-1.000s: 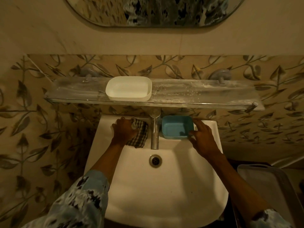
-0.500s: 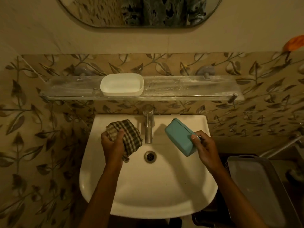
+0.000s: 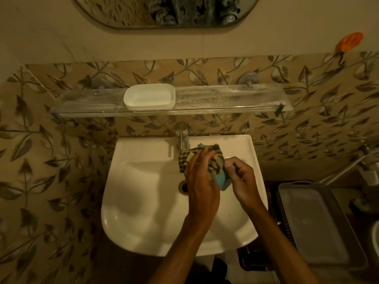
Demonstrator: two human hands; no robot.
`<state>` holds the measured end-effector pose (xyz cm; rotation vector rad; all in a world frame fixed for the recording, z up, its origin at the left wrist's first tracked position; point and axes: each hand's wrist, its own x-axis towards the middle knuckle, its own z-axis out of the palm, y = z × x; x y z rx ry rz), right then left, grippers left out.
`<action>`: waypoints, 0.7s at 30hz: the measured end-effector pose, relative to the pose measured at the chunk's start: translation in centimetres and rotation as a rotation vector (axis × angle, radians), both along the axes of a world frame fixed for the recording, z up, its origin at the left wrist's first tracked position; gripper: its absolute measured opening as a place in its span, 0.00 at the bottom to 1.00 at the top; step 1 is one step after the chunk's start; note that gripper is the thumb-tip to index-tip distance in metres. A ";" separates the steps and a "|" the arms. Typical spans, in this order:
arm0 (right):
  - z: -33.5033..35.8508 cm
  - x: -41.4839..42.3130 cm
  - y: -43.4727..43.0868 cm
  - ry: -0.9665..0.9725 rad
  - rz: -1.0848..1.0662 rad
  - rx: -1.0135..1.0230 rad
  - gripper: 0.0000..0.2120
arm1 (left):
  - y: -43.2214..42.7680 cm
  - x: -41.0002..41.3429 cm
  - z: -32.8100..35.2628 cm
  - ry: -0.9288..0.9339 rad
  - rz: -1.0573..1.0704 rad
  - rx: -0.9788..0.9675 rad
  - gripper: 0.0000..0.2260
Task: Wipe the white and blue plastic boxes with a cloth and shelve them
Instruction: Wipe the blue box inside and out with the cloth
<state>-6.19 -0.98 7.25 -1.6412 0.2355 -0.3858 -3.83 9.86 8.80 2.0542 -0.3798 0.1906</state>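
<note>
The leaf-patterned tiled wall filled most of what I could see, with the lower edge of a mirror above it. Below the tiles stood the white sink, and across the wall just over it ran a long glass shelf, its surface streaked and spotted. To the right of the sink, lower down, lay a grey tray on a dark basket.

Both bare forearms reached in over the basin from below. The left hand held the checked cloth against the blue box, its fingers lying over the cloth and pressing it down; I could not see its thumb. The right hand gripped the blue box from the right side, thumb on its edge and fingers curled round it. The box was held tilted in the air over the back right part of the basin, mostly covered by cloth and hands.

The white box sat upright on the shelf, left of its middle, well apart from the hands. The chrome tap stood just left of the cloth, and the drain showed beside the left hand.
</note>
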 end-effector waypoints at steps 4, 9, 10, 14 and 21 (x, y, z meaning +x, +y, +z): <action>-0.6 -0.8 0.1 0.022 -0.031 0.062 0.17 | -0.3 -3.0 0.6 -0.049 -0.036 0.007 0.25; 0.1 -1.5 1.1 -0.019 -0.036 0.187 0.15 | 0.9 -4.6 0.2 -0.132 -0.090 0.003 0.24; 0.2 -1.6 1.3 -0.030 -0.031 0.192 0.15 | 1.3 -4.6 -0.1 -0.173 -0.100 0.021 0.24; 0.4 -1.9 1.9 -0.029 -0.030 0.100 0.15 | 2.1 -2.7 -0.5 -0.175 -0.092 0.104 0.23; 0.8 -2.1 1.5 -0.053 -0.032 0.052 0.14 | 2.0 0.7 1.0 0.236 0.054 0.003 0.28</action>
